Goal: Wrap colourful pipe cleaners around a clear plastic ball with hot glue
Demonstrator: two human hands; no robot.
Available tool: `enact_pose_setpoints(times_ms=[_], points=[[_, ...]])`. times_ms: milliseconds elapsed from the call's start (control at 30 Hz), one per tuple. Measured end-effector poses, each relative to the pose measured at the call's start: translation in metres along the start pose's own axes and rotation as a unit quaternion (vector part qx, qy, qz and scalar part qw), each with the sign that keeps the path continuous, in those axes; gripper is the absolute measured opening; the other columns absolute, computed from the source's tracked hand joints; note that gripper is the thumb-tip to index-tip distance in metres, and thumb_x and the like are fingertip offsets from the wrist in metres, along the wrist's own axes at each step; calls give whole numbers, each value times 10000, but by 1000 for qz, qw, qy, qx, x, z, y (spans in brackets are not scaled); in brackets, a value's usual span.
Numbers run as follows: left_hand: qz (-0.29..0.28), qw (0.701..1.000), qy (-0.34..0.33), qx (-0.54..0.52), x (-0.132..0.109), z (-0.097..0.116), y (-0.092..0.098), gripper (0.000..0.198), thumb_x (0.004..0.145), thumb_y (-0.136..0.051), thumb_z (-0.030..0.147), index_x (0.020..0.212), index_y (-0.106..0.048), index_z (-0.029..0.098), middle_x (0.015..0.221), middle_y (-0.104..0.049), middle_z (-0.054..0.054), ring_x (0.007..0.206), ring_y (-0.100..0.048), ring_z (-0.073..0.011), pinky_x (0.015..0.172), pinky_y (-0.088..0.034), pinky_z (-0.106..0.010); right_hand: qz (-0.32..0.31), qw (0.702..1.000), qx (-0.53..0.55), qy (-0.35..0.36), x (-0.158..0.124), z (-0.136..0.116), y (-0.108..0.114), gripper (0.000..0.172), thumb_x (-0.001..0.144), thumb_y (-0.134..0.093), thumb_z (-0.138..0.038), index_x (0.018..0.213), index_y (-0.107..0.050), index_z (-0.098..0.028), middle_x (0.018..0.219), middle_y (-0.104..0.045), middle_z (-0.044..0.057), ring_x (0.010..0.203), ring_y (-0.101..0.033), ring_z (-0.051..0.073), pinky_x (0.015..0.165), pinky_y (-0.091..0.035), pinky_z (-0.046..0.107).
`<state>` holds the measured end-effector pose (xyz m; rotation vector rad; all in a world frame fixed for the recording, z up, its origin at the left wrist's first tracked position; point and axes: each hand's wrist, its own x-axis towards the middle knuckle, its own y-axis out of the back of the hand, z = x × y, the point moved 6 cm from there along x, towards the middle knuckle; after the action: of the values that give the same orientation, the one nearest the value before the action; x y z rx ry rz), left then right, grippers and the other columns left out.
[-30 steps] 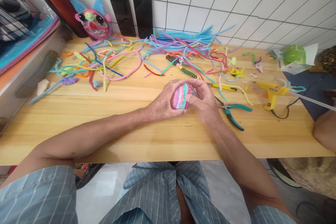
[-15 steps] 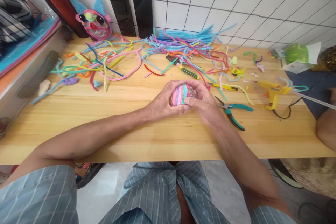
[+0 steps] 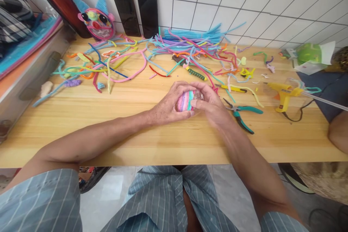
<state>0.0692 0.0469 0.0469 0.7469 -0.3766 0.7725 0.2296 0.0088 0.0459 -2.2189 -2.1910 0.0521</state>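
Between my two hands is a small rounded clear object wrapped with pipe cleaners [image 3: 186, 100] in pink, purple and teal stripes. My left hand [image 3: 169, 106] curls round its left side, the thumb along the lower edge. From the right, my right hand [image 3: 210, 103] grips it, with the thumb pressed on the teal strip. Part of the clear surface shows at its right end; the underside is hidden by my fingers. Just right of my right hand lie teal-handled pliers [image 3: 240, 110], their jaws apart. A yellow craft knife [image 3: 231, 88] rests beyond my right fingers.
A heap of pipe cleaners [image 3: 190, 41] lies at the back, with loose pieces [image 3: 89, 67] to the left. At right sits a yellow glue gun [image 3: 284, 96] with a cord. Two phones [image 3: 148, 14] lean on the tiles beside a pipe-cleaner face [image 3: 99, 23]. Another person's arm [image 3: 338, 134] shows at the right edge.
Both hands stay at nearly the same place with the striped object, which has tilted slightly. The right thumb still presses on it. The view has shifted a little.
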Motion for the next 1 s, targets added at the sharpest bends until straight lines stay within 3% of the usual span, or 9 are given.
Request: enact_pose_setpoints(times_ms=[200,400,600,800,1000], points=[[-14,1000,-14,9,0,-2,0,665,992,-776,525,1559,-515,298,1527,-570,-155,1486,-526,-360,1266,-472,-619,3,1000,14,-16,0,-2,-2,612,683,-912,-364,1252,-691,-315,1375,-763,22,1377,-668,325,1193,-568,512],[8,999,-46,1,-1,-3,0,611,1028,-757,526,1553,-523,317,1506,-579,-138,1449,-561,-324,1243,-496,-571,-5,1000,11,-7,-2,-4,-4,583,710,-893,-353,1255,-688,-313,1352,-766,20,1348,-671,315,1189,-557,498],[12,999,-32,0,1,-6,0,537,1057,-720,539,1509,-552,301,1460,-625,-129,1416,-597,-307,1225,-513,-541,-3,1000,22,-12,-1,-3,-2,597,722,-939,-413,1259,-697,-313,1339,-761,20,1316,-676,298,1164,-561,466],[23,999,-19,-25,6,-7,2,502,1056,-729,545,1464,-591,287,1455,-664,-126,1394,-625,-292,1224,-507,-510,-17,1000,2,-12,1,-6,0,595,807,-905,-639,1260,-704,-311,1389,-756,49,1385,-656,317,1202,-544,494],[15,999,18,-38,10,-7,2,515,1024,-732,597,1420,-628,285,1443,-693,-129,1398,-621,-318,1241,-477,-540,18,1000,-17,5,3,-2,2,520,775,-904,-549,1194,-704,-316,1307,-767,39,1306,-687,311,1167,-568,499]])
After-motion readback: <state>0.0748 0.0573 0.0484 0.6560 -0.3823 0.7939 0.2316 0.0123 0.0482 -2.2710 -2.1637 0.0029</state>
